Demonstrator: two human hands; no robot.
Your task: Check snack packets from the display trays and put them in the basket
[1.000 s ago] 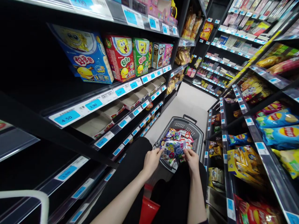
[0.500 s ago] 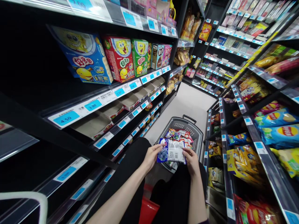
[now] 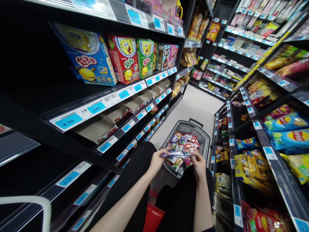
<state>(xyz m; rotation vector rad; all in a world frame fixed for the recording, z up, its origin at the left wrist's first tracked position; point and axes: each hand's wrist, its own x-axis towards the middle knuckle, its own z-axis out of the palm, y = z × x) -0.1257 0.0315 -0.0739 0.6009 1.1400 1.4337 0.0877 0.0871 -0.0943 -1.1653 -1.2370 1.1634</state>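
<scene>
I hold a small blue and white candy packet (image 3: 175,155) flat and edge-on between both hands, just above a grey shopping basket (image 3: 202,134) on the floor. My left hand (image 3: 156,162) pinches its left end and my right hand (image 3: 199,164) pinches its right end. The basket is filled with several colourful snack packets (image 3: 185,141). My legs in black trousers are below my hands.
Black shelves line both sides of a narrow aisle. On the left stand cartoon biscuit boxes (image 3: 124,58) above blue price tags (image 3: 96,108) and open cardboard trays. Chip bags (image 3: 287,124) fill the right shelves. Pale floor (image 3: 193,106) runs ahead beyond the basket.
The packet lay face up over the basket, was lifted and turned to show its white back, and is now tipped flat, edge toward me. Both hands stayed at its ends.
</scene>
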